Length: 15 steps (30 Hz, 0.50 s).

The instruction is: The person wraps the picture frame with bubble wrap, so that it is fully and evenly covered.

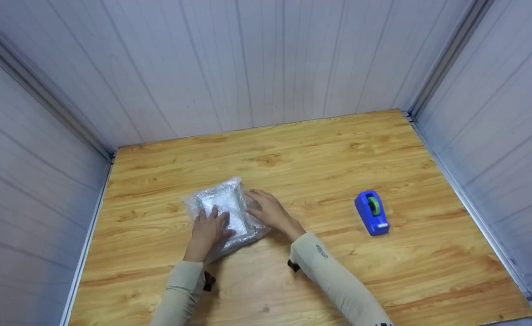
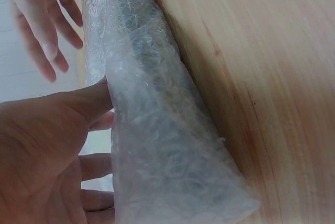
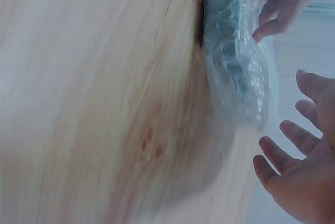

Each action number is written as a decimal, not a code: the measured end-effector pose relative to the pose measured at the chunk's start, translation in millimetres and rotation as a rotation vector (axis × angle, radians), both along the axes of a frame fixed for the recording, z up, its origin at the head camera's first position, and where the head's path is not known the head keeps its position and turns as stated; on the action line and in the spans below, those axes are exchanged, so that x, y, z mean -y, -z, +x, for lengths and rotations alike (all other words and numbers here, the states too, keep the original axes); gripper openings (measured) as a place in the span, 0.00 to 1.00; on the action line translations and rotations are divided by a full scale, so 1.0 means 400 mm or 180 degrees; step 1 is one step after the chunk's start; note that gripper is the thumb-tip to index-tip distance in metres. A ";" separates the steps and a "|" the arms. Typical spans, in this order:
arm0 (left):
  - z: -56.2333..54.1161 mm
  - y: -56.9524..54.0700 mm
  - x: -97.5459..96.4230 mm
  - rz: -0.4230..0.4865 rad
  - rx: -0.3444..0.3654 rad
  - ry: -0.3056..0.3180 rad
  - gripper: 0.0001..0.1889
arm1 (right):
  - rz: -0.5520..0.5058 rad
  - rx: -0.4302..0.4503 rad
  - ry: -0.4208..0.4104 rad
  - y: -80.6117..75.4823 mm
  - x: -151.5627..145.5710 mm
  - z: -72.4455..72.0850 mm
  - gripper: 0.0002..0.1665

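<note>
A flat, rectangular package in clear bubble wrap (image 1: 223, 199) lies at an angle on the table, left of the middle. Through the wrap shows a pale panel with a silvery border, like a picture frame. My left hand (image 1: 207, 233) rests on top of it with the fingers spread. My right hand (image 1: 270, 213) is at the package's right edge, fingers extended, holding nothing. In the left wrist view, loose bubble wrap (image 2: 157, 130) slopes from the near side down to the wood. The right wrist view shows my right hand (image 3: 309, 156) beside a wrapped corner (image 3: 241, 88), fingers apart.
A blue tape dispenser (image 1: 377, 225) with a green roll stands on the wood-grain table (image 1: 316, 167) to the right. Pale panelled walls (image 1: 266, 68) close in the table at the back and both sides.
</note>
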<state>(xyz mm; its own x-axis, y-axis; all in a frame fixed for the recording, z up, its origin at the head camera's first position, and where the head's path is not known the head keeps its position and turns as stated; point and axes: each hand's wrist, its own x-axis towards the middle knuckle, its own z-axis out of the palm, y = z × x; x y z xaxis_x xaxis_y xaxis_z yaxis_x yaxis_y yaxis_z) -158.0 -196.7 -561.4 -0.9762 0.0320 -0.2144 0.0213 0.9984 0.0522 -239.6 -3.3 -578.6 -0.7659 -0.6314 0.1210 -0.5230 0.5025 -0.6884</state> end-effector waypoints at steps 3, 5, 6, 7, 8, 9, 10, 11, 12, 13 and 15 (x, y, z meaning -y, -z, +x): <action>0.000 0.004 0.002 0.0014 -0.0079 0.0060 0.25 | -0.0100 0.0049 0.0017 -0.001 -0.024 0.000 0.32; 0.001 0.006 0.003 0.0026 -0.0103 0.0089 0.25 | -0.0147 0.0126 0.0049 -0.003 -0.043 0.001 0.31; 0.001 0.007 0.003 0.0028 -0.0119 0.0106 0.25 | -0.0173 0.0187 0.0073 -0.004 -0.053 0.002 0.31; 0.001 0.007 0.004 0.0036 -0.0131 0.0125 0.25 | -0.0190 0.0235 0.0102 -0.006 -0.062 0.002 0.31; 0.001 0.007 0.005 0.0047 -0.0133 0.0140 0.25 | -0.0211 0.0276 0.0134 -0.007 -0.072 0.003 0.31; 0.001 0.006 0.005 0.0066 -0.0130 0.0144 0.26 | -0.0233 0.0306 0.0167 -0.008 -0.082 0.003 0.30; 0.000 0.006 0.006 0.0084 -0.0114 0.0140 0.26 | -0.0261 0.0326 0.0193 -0.009 -0.092 0.003 0.30; 0.000 0.006 0.006 0.0096 -0.0108 0.0142 0.26 | -0.0277 0.0347 0.0229 -0.010 -0.101 0.003 0.30; 0.001 0.006 0.007 0.0124 -0.0095 0.0132 0.26 | -0.0298 0.0347 0.0254 -0.010 -0.111 0.004 0.29; 0.001 0.006 0.007 0.0151 -0.0083 0.0122 0.27 | -0.0312 0.0345 0.0282 -0.011 -0.121 0.004 0.29; 0.002 0.007 0.008 0.0148 -0.0091 0.0125 0.27 | -0.0360 0.0376 0.0347 -0.013 -0.140 0.005 0.28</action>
